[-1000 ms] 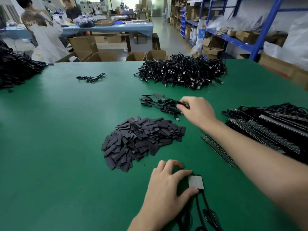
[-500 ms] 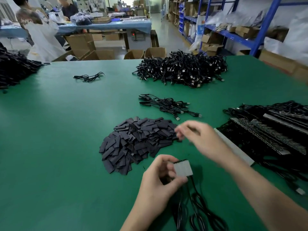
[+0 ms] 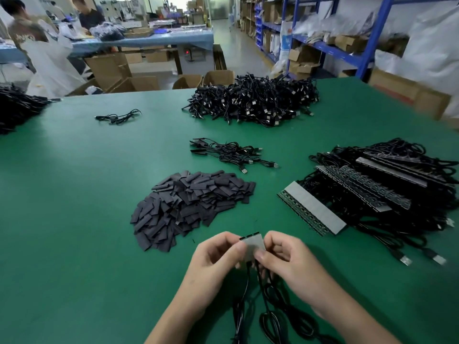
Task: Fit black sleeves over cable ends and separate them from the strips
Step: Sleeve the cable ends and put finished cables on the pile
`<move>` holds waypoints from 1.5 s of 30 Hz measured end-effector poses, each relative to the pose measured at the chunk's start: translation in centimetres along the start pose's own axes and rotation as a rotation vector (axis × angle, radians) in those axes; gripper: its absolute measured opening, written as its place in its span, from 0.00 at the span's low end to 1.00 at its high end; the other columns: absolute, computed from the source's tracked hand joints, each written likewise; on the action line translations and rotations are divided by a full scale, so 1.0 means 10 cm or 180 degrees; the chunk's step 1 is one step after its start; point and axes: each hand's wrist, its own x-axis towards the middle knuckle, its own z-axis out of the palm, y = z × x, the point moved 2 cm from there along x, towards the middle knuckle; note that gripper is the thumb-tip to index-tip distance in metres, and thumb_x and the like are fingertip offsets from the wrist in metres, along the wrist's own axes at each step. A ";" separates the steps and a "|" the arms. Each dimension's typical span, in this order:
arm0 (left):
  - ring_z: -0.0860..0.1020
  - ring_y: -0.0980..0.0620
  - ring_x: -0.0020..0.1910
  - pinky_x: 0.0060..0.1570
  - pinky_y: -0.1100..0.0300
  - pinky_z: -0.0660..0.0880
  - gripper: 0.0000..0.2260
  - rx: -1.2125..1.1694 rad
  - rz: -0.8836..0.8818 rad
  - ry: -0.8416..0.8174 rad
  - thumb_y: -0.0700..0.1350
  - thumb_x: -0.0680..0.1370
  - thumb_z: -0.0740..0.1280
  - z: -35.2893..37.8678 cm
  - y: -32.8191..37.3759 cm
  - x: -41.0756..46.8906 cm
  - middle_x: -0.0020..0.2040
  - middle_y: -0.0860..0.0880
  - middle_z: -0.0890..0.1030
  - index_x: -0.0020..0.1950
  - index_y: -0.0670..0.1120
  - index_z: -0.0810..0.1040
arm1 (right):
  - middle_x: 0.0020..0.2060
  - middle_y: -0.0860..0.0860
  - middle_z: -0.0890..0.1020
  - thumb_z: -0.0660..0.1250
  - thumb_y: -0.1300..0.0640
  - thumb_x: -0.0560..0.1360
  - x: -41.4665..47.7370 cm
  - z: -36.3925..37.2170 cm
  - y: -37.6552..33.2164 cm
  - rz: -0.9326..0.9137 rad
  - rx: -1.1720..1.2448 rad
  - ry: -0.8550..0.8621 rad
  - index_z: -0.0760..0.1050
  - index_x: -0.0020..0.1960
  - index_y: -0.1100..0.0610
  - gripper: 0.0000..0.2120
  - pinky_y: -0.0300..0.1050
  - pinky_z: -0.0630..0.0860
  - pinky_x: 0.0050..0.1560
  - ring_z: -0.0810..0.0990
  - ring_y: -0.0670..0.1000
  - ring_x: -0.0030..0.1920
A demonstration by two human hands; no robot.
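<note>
Head view: both hands meet low in the middle, above the green table (image 3: 74,219). The left hand (image 3: 216,259) has its fingers curled, with thumb and fingertips pinching the left edge of a short strip (image 3: 252,244), a grey piece with a row of black teeth along its top. The right hand (image 3: 288,259) is curled too, with thumb and forefinger pinching the short strip's lower right corner. The piece is held upright just off the table, between the two hands. Black held cables (image 3: 270,306) hang from its lower edge, pass between the wrists and coil on the table toward the person. Whether any of their ends wears a sleeve cannot be told.

Just beyond the hands, to the left, lies a pile of flat black sleeves (image 3: 191,207); neither hand touches it. To the right is a stack of long strips (image 3: 367,187) with cables attached. The nearest strip (image 3: 313,209) lies slanted at the stack's left edge, grey face up. Plugs (image 3: 404,260) stick out of the stack toward the person. Beyond the sleeves lies a small bundle (image 3: 231,152) of cables, and farther back a big heap (image 3: 253,103). A lone cable (image 3: 118,117) lies far left, and a dark heap (image 3: 15,108) sits at the table's left edge.

Past the table are boxes (image 3: 218,78), blue shelving (image 3: 373,38) and people (image 3: 27,36) at a bench (image 3: 149,40).
</note>
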 end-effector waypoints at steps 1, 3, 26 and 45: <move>0.74 0.53 0.34 0.37 0.63 0.71 0.13 0.0057 0.0016 0.0046 0.55 0.77 0.72 0.01 0.00 0.01 0.35 0.50 0.79 0.41 0.46 0.79 | 0.35 0.50 0.83 0.70 0.48 0.79 -0.01 0.01 0.00 0.0005 0.0053 -0.0015 0.75 0.43 0.55 0.13 0.48 0.79 0.45 0.81 0.47 0.38; 0.76 0.54 0.33 0.36 0.65 0.72 0.11 0.0090 0.0039 0.0126 0.51 0.78 0.72 0.01 -0.02 0.03 0.33 0.50 0.80 0.40 0.46 0.79 | 0.37 0.54 0.85 0.70 0.47 0.78 0.00 0.05 -0.01 -0.0050 0.0141 -0.0003 0.76 0.45 0.59 0.15 0.47 0.79 0.43 0.82 0.48 0.37; 0.80 0.57 0.35 0.37 0.67 0.75 0.08 -0.0241 -0.0153 0.0468 0.49 0.71 0.76 0.03 -0.09 0.05 0.37 0.48 0.84 0.43 0.46 0.87 | 0.44 0.52 0.88 0.78 0.58 0.73 0.07 0.09 0.01 -0.0002 0.0959 0.0508 0.84 0.45 0.48 0.06 0.36 0.80 0.48 0.86 0.48 0.47; 0.79 0.52 0.37 0.39 0.61 0.75 0.12 -0.0384 -0.0352 0.0374 0.49 0.72 0.76 0.02 -0.07 0.04 0.39 0.43 0.84 0.44 0.40 0.85 | 0.40 0.53 0.87 0.77 0.57 0.68 0.07 0.17 -0.01 0.0078 0.1605 0.0400 0.86 0.41 0.49 0.04 0.35 0.79 0.46 0.85 0.47 0.43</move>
